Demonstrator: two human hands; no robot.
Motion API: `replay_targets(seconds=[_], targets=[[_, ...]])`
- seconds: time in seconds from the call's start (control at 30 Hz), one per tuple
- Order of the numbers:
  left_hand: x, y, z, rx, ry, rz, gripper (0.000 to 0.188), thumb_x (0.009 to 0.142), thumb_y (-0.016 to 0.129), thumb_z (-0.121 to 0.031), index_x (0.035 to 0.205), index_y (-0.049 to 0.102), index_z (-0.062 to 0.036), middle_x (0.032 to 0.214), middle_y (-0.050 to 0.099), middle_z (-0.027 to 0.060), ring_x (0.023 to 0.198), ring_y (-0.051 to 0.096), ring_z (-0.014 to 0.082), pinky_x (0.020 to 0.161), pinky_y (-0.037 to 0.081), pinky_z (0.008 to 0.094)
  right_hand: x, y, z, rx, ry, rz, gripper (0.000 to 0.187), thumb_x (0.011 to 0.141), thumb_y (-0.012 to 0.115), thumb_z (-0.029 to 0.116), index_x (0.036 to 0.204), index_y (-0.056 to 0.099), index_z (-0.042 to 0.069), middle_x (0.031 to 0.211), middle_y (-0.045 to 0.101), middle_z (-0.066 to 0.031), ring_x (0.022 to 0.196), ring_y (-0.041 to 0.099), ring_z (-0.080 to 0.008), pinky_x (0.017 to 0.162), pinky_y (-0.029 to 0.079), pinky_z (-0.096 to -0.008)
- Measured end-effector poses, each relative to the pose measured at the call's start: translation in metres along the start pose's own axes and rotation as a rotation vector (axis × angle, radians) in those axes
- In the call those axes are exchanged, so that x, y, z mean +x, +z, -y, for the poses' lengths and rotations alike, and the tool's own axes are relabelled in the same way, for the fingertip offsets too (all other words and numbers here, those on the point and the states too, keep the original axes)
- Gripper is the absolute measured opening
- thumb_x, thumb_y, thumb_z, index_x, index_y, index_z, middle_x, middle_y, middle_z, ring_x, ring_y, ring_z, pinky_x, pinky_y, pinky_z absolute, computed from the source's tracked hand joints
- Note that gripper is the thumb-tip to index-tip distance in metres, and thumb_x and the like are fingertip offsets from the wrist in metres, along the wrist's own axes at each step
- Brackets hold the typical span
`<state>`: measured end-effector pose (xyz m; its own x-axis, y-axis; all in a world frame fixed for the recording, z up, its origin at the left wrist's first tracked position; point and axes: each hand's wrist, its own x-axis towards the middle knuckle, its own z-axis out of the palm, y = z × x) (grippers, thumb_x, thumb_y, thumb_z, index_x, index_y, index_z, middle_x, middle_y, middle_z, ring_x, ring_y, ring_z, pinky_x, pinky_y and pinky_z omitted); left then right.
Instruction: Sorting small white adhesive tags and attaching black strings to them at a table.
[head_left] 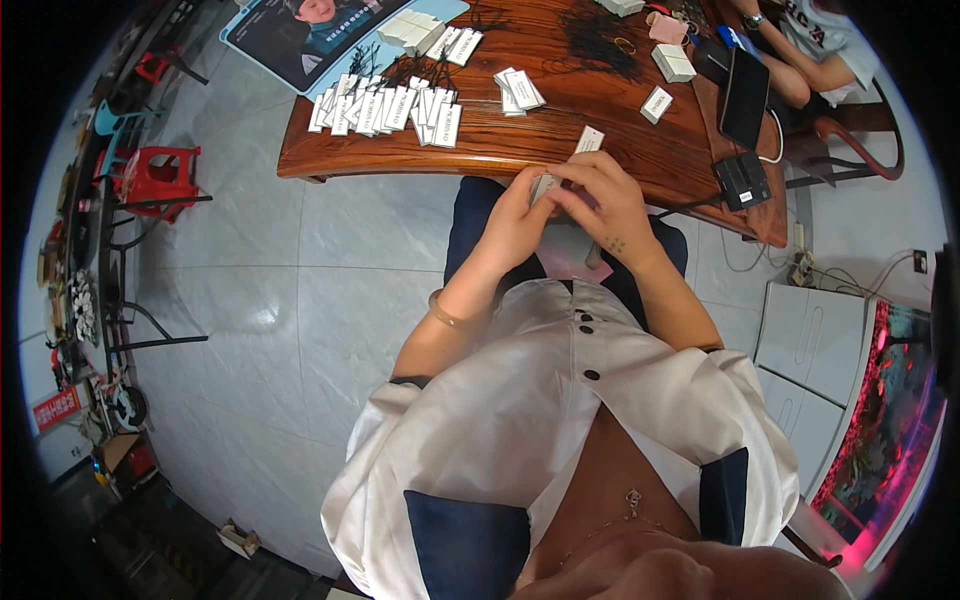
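Shirt [500, 400] is filling my foreground; left grip [512, 222] is holding a tag [541, 187], seemingly steadying it for the right grip [612, 205], whose hold I cannot tell.

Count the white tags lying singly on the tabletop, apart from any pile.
2: one tag near the front of the table, just beyond the right hand; another tag farther right, on the near side of a white stack. Others may be hidden.
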<state>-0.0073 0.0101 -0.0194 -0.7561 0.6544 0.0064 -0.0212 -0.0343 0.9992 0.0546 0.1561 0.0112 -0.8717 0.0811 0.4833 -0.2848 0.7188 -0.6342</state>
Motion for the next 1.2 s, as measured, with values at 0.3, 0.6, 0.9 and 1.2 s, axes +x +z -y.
replay_targets(seconds=[0.3,0.6,0.9,1.2], targets=[[0.004,-0.004,0.010,-0.501,-0.210,0.056,0.016,0.097,0.046,-0.012,0.109,0.052,-0.0022,0.088,0.056,0.0033,0.080,0.055,0.0100,0.069,0.047,0.0227,-0.002,0.004,0.004,-0.220,-0.195,0.060,0.062,0.063,0.077,0.022,0.120,0.057,0.011,0.113,0.056,-0.0066,0.099,0.057,-0.0260,0.080,0.045,-0.0379],[0.002,-0.002,0.002,-0.546,-0.192,0.090,0.014,0.097,0.045,-0.011,0.104,0.053,-0.0022,0.086,0.054,0.0027,0.081,0.052,0.0107,0.071,0.044,0.0235,-0.005,0.010,0.004,-0.218,-0.181,0.058,0.061,0.063,0.076,0.020,0.120,0.056,0.010,0.115,0.056,-0.0066,0.098,0.057,-0.0265,0.080,0.045,-0.0377],[0.001,-0.004,0.008,-0.567,-0.181,0.058,0.019,0.099,0.042,-0.012,0.109,0.054,-0.0006,0.094,0.061,0.0053,0.082,0.059,0.0108,0.071,0.048,0.0236,-0.004,0.010,0.003,-0.263,-0.135,0.074,0.068,0.061,0.078,0.021,0.122,0.053,0.008,0.113,0.056,-0.0083,0.097,0.057,-0.0265,0.080,0.045,-0.0376],[0.004,0.003,0.010,-0.541,-0.164,0.032,0.019,0.099,0.040,-0.012,0.105,0.054,-0.0010,0.086,0.060,0.0043,0.074,0.057,0.0105,0.066,0.048,0.0237,-0.006,0.011,0.003,-0.249,-0.067,0.096,0.067,0.061,0.079,0.022,0.122,0.053,0.008,0.114,0.056,-0.0081,0.095,0.058,-0.0265,0.079,0.045,-0.0367]])
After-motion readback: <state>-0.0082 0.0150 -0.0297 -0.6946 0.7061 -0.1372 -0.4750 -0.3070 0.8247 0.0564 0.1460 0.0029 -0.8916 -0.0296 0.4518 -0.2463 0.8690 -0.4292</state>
